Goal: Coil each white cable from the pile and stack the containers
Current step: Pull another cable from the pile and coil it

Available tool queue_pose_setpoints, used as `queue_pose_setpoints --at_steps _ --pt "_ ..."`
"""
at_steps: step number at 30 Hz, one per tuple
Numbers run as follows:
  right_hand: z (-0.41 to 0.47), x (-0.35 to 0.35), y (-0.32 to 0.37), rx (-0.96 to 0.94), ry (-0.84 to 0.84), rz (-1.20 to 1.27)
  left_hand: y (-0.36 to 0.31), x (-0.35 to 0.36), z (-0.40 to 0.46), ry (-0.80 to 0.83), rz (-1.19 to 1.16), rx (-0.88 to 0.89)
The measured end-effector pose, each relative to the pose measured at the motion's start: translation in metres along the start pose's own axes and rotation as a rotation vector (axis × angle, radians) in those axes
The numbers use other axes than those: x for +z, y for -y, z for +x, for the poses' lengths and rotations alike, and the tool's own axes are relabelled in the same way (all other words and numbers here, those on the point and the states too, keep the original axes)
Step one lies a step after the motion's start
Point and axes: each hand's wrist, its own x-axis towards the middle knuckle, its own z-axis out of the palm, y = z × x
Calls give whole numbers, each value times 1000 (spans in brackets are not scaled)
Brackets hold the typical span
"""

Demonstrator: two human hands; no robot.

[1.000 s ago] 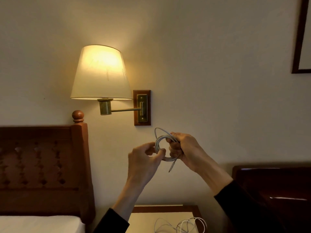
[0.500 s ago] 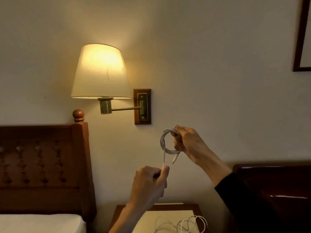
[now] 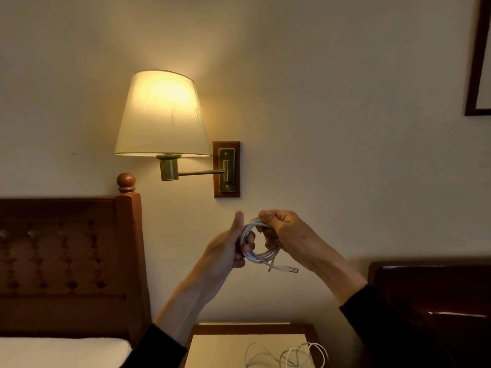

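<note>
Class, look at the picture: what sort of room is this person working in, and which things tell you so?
Probably a bedroom, perhaps in a hotel: a wooden headboard with white bedding, a lit wall lamp and a bedside table.

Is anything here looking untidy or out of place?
Only the loose white cables tangled on the nightstand, not yet coiled. Both hands, left and right, hold the coiled cable neatly; its plug end sticks out.

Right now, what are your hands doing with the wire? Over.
Left hand and right hand both gripping the coiled white cable. Plug end dangling. More loose cables on nightstand. Nothing blocking.
</note>
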Motion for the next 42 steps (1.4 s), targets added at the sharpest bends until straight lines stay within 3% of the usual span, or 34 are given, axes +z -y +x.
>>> queue_pose_setpoints --at_steps 4,7,10,16,22,28,33,37,42 --pt "0 7 2 -65 -49 10 -2 15 6 -217 124 190" --pt "-2 6 2 -123 -48 -122 7 19 10 -311 166 337" --pt "-7 -8 -2 -110 -40 -189 16 14 10 -361 162 354" --pt "-18 -19 -1 -112 -134 -591 32 12 18 -396 235 405" --pt "-29 0 9 -16 -300 -52 38 17 23 -418 295 416" --pt "-37 25 -12 -237 -414 -202 32 15 24 -439 247 337" --pt "-32 21 -24 -385 -505 -539 24 17 16 -395 63 278" --pt "-24 16 -30 -401 -606 -536 18 24 13 -334 -79 236" --pt "-19 9 -25 -239 -254 6 13 25 11 -316 -110 214"
